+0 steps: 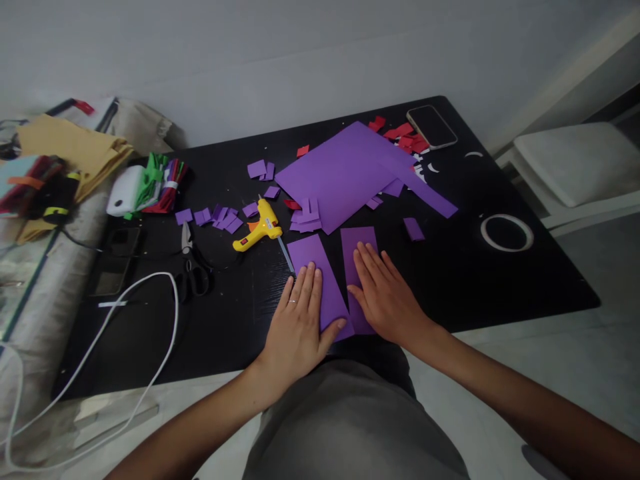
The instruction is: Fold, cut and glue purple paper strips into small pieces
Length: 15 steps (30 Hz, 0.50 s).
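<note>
Head view: my left hand (pixel 294 330) and right hand (pixel 389 297) lie flat, fingers straight and nearly together, gripping nothing, on left strip (pixel 331 297) and right strip (pixel 357 237) at the table's (pixel 465 280) near edge. Judged: small purple pieces (pixel 227 219) already cut; strips unjoined; purple sheet (pixel 340 177) left over.

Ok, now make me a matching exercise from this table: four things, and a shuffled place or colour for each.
Things:
1. Glue gun
2. Scissors
3. Hoop
4. Left hand

Places or colours:
A. white
B. resting on purple paper
C. left of the glue gun
D. mostly yellow

Pairs: 1-D, 2-C, 3-A, 4-B
</note>
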Each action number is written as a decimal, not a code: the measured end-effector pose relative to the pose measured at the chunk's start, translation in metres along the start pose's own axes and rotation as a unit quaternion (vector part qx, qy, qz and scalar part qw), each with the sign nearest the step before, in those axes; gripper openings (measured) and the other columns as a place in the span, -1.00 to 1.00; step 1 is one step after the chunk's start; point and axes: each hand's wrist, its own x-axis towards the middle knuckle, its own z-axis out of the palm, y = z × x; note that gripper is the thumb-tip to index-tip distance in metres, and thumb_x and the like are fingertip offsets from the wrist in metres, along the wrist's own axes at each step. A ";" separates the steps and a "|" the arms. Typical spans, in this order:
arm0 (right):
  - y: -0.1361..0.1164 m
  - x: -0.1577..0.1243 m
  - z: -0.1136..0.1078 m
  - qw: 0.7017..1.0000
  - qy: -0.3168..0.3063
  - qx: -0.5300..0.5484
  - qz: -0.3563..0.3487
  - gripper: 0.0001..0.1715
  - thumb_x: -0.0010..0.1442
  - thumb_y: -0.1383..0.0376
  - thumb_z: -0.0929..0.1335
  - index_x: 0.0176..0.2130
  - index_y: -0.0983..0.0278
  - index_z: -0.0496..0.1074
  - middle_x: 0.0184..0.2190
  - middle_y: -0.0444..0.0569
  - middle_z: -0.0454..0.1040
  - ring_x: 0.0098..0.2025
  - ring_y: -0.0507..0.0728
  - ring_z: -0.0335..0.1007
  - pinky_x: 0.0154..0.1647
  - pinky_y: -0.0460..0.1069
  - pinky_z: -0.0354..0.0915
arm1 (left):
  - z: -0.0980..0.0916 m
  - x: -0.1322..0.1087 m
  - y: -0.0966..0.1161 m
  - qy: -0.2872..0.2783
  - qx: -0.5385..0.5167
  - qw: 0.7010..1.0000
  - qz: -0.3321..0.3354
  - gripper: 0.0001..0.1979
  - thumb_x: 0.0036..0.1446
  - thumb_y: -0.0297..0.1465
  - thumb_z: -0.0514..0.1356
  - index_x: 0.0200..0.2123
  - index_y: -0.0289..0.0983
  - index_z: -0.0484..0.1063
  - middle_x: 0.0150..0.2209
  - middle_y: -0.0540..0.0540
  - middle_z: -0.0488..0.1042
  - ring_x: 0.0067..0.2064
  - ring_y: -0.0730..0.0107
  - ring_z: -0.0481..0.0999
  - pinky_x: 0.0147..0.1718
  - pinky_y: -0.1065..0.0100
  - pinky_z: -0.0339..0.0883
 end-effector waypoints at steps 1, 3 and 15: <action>0.000 0.000 0.000 1.000 0.002 0.004 0.000 -0.14 0.53 0.19 0.18 0.55 0.47 -0.30 0.51 0.40 -0.02 0.57 0.41 -0.13 0.50 0.44 0.02 | 0.000 0.000 0.000 0.000 0.000 1.000 0.000 -0.08 0.43 0.04 -0.02 0.54 -0.45 -0.27 0.52 -0.43 -0.02 0.55 -0.08 -0.01 0.47 -0.12 0.02; 0.001 -0.001 0.000 1.000 0.005 0.005 -0.001 -0.13 0.53 0.19 0.19 0.55 0.46 -0.30 0.51 0.40 -0.02 0.56 0.41 -0.12 0.49 0.44 0.03 | -0.001 -0.001 -0.001 -0.004 0.004 1.000 -0.004 -0.08 0.43 0.04 -0.02 0.54 -0.46 -0.27 0.52 -0.43 -0.02 0.55 -0.08 -0.02 0.47 -0.12 0.01; 0.010 -0.002 -0.006 1.000 -0.002 -0.027 -0.005 -0.20 0.53 0.20 0.20 0.51 0.56 -0.11 0.48 0.45 0.04 0.55 0.45 -0.07 0.50 0.42 0.02 | -0.003 -0.004 -0.006 -0.017 -0.001 1.000 -0.003 -0.11 0.43 0.02 0.00 0.52 -0.49 -0.16 0.53 -0.43 -0.05 0.56 -0.08 -0.06 0.48 -0.13 -0.02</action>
